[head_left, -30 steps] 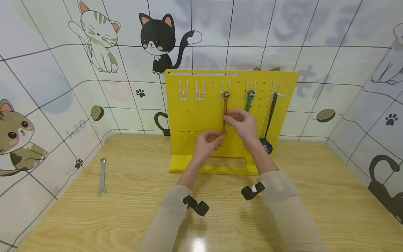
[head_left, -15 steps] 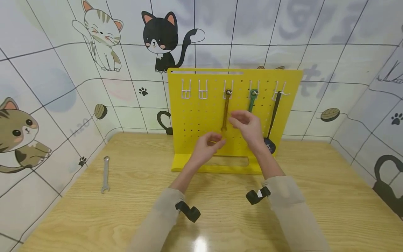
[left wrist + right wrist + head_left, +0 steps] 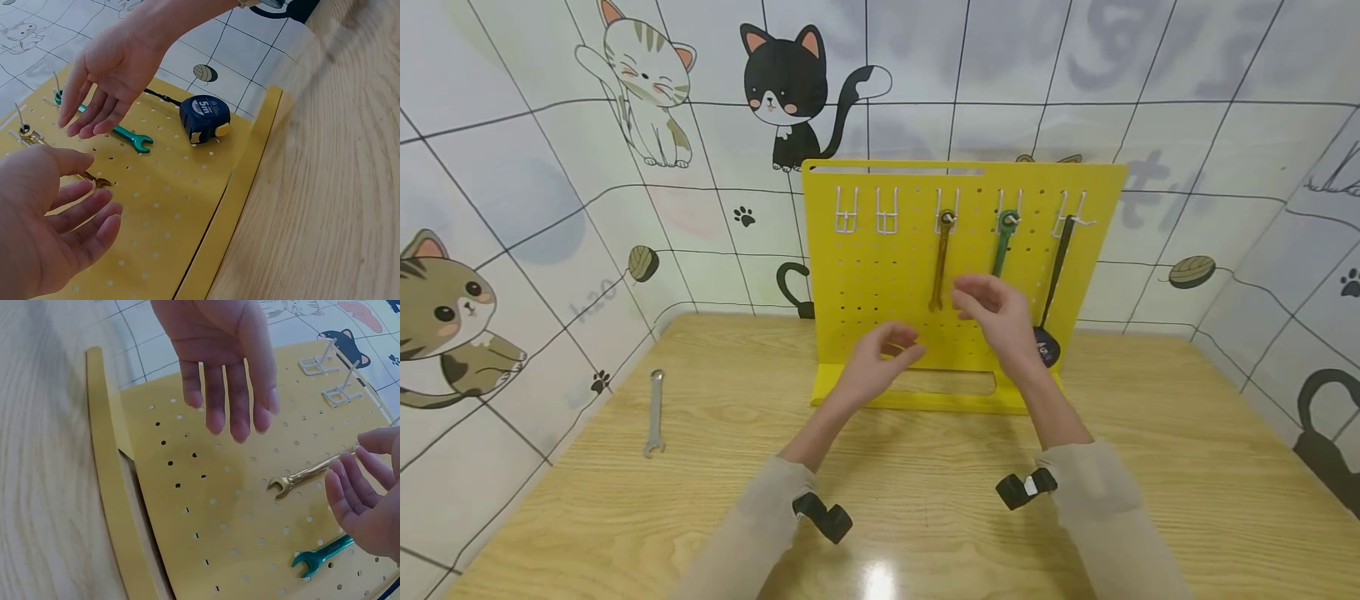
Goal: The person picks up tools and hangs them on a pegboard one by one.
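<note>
A gold combination wrench [image 3: 941, 262] hangs by its ring end from a white hook on the yellow pegboard [image 3: 880, 283]; its open end points down. My left hand [image 3: 880, 362] is below and left of it, fingers loosely bent, touching nothing. To the wrench's right, my right hand [image 3: 1000, 321] hovers apart from it with relaxed fingers. A green wrench [image 3: 1003, 246] hangs on the hook to the right, its lower part hidden behind my right hand in the head view. In the left wrist view, a dark blue tape measure [image 3: 205, 119] hangs by its strap farther right.
A silver wrench [image 3: 655, 414] lies on the wooden table [image 3: 730, 433], left of the board. Two white hooks [image 3: 846, 212] at the board's upper left carry nothing. A cat-patterned wall covering [image 3: 700, 242] stands behind and at both sides.
Both hands have come away from the gold wrench, which now hangs on its own. The left hand moved down and left; the right hand drew slightly back to the right.
</note>
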A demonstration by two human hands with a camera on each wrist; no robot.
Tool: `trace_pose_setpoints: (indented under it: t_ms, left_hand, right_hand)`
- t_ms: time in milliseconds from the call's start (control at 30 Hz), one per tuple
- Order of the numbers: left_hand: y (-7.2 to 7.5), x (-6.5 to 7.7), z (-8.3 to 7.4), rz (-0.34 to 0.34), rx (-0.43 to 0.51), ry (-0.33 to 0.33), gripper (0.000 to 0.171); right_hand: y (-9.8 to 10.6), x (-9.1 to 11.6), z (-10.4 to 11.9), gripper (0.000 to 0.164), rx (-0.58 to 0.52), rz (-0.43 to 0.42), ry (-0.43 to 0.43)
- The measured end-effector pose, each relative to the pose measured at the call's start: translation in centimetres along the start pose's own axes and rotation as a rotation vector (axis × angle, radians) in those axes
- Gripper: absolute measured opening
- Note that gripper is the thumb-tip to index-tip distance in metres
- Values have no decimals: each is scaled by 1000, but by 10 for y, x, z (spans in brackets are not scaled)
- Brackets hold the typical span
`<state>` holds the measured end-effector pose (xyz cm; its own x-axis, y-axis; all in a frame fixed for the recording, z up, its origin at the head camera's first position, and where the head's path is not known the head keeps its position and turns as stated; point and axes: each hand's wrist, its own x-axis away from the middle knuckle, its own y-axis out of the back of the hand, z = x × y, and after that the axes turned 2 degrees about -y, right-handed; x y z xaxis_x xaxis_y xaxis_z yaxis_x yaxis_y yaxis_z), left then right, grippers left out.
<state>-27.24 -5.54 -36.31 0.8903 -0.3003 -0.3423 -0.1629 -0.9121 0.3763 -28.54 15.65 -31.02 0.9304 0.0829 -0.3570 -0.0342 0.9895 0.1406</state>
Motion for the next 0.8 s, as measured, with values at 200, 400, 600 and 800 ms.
trace_pose_setpoints:
  t_ms: [200, 400, 600, 800]
  left_hand:
    - [10, 10, 3, -12, -24, -23, 33]
    - [20, 18, 7, -63, -60, -28, 28]
    - [28, 26, 13, -80, -74, -53, 23]
    - [39, 34, 21, -87, -90, -58, 21]
  right_hand:
    - [-4, 8, -4, 42, -28, 29, 29]
    - [-9, 14, -10, 39, -31, 81, 22]
    - [-15, 19, -18, 38, -37, 127, 13]
    - [-21, 19, -21, 37, -38, 151, 12]
